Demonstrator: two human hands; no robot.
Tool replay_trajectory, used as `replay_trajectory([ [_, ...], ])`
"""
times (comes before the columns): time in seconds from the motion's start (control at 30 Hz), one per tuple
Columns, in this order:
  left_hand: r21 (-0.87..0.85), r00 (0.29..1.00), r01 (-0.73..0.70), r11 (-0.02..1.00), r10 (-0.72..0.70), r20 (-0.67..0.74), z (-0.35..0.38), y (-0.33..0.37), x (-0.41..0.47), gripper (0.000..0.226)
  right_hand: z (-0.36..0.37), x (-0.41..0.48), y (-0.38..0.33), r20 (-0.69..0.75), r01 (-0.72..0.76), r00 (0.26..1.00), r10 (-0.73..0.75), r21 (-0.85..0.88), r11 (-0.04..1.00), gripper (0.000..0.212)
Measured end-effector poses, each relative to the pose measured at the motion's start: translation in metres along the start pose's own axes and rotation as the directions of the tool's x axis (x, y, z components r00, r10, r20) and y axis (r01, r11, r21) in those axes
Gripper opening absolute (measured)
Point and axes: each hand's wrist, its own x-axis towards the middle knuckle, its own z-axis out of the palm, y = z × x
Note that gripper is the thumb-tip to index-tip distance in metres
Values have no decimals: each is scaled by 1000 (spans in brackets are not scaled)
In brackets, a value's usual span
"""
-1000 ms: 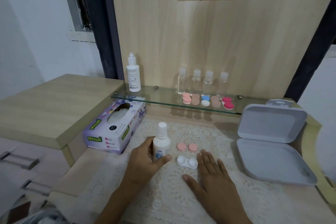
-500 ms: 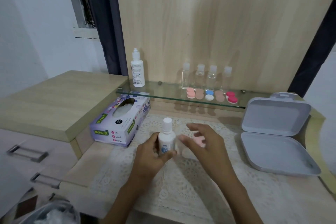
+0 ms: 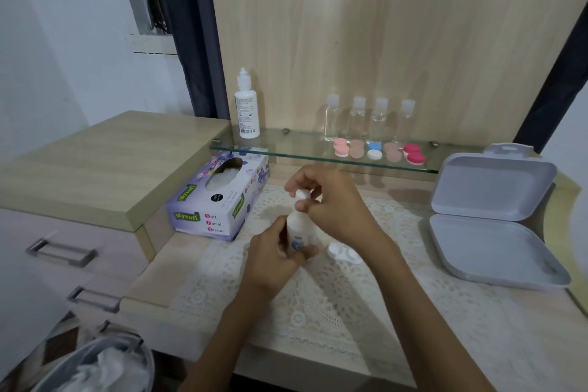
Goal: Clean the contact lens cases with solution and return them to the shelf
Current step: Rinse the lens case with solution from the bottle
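- Contact lens case (image 3: pixel 345 256), white, open, two wells showing, lies on the lace mat (image 3: pixel 334 302) just right of the gripped bottle and below the right wrist; neither hand touches it.
- Grey hinged box (image 3: pixel 496 251), lid up, sits well right of the grip on the mat's edge.
- Tissue box (image 3: pixel 219 197), purple, lies left of and behind the grip, one end under the glass shelf (image 3: pixel 286 149).
- Left hand (image 3: pixel 273 259) closed around the lower body of the small solution bottle (image 3: pixel 297 229), thumb across the blue label; bottle upright, base hidden by the fingers.
- Right hand (image 3: pixel 334 200) above it, thumb and fingers pinched together on the bottle's white cap (image 3: pixel 302 195).
- Tall white bottle (image 3: pixel 246 108) stands on the shelf, behind and slightly left of the grip.
- Four clear bottles (image 3: pixel 369 118) in a row on the shelf, behind and right of the grip.
- Capped lens cases (image 3: pixel 378 150) in a row in front of those bottles: pink, tan, blue-and-white, tan, red.
- Bin (image 3: pixel 105 366) with crumpled white tissue, low left, well apart from the grip.
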Motion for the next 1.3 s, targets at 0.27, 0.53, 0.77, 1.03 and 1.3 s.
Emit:
replay_trajectory([
  [0.27, -49, 1000, 16, 999, -16, 3, 0, 4, -1, 42, -7, 7, 1, -11, -34, 999, 32, -186, 982, 35],
  [0.53, -59, 1000, 12, 998, -12, -4, 0, 4, -1, 41, -13, 3, 3, 55, 0, 998, 10, -168, 986, 41],
  [0.77, -47, 1000, -6, 999, 6, -4, 0, 4, -1, 39, -7, 8, 1, 47, -17, 999, 28, -223, 975, 17],
  [1.03, -59, 1000, -13, 998, 13, -2, 0, 4, -2, 40, -19, 12, -9, 215, 56, 976, -36, -86, 995, 35],
  [1.3, -80, 1000, -12, 997, 12, -4, 1, 1, -2, 42, -13, 21, -9, 67, 66, 995, -77, 149, 987, 46],
])
